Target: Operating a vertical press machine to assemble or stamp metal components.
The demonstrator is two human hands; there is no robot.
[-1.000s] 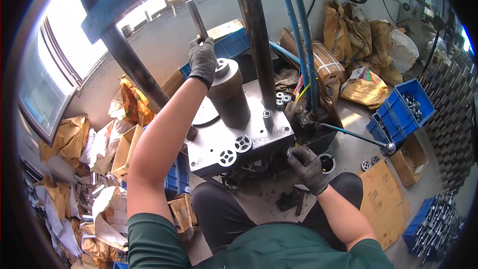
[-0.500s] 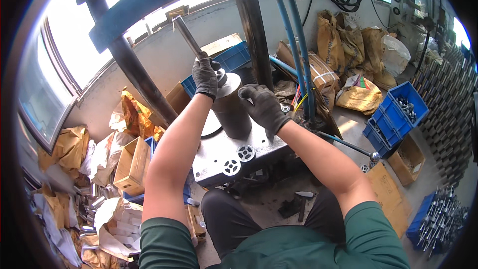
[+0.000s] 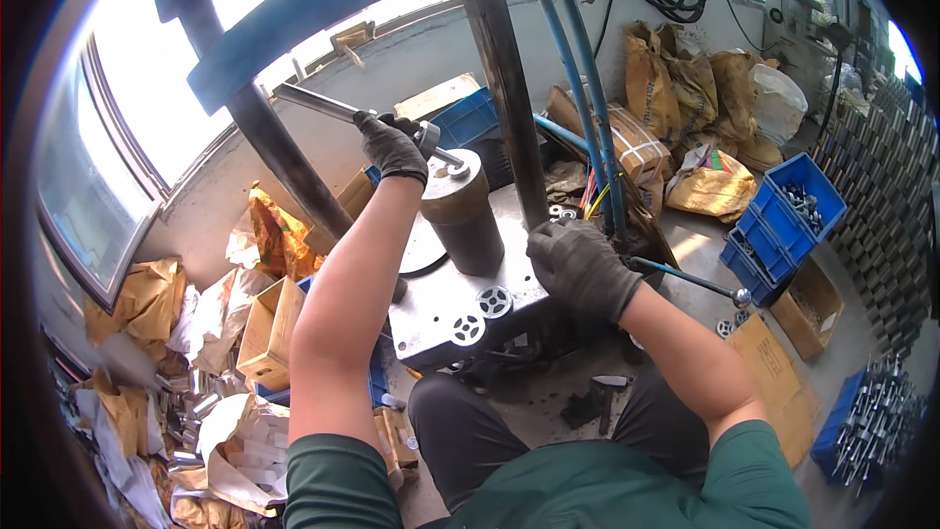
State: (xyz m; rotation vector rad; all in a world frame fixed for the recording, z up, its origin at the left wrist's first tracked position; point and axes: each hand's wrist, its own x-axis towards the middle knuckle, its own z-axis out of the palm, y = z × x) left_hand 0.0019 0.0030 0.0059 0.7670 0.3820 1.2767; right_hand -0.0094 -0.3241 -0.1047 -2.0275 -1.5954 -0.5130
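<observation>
My gloved left hand [image 3: 394, 149] is closed around a metal rod [image 3: 315, 101] with a thick shiny shaft and a round collar. The rod tilts to the upper left, and its thinner end reaches over the top of a dark upright cylinder [image 3: 468, 225]. That cylinder stands on a metal press table [image 3: 524, 279]. At the table's right side is my gloved right hand [image 3: 583, 263], its fingers curled; whatever they hold is hidden. Small metal rings [image 3: 560, 213] lie just beyond it. Two slotted round discs [image 3: 468, 330] rest at the table's front edge.
Dark press columns [image 3: 504, 88] rise behind the table under a blue crossbeam [image 3: 352, 10]. Blue bins [image 3: 783, 220] of metal parts stand at right, with stacked rods [image 3: 876, 206] beyond. Boxes [image 3: 269, 333] and paper sacks crowd the left. A hammer [image 3: 607, 397] lies below the table.
My left hand has tipped the rod farther left, its collar now above the cylinder's left side. My right hand has moved from beside the cylinder rightward and nearer, to the table's right side.
</observation>
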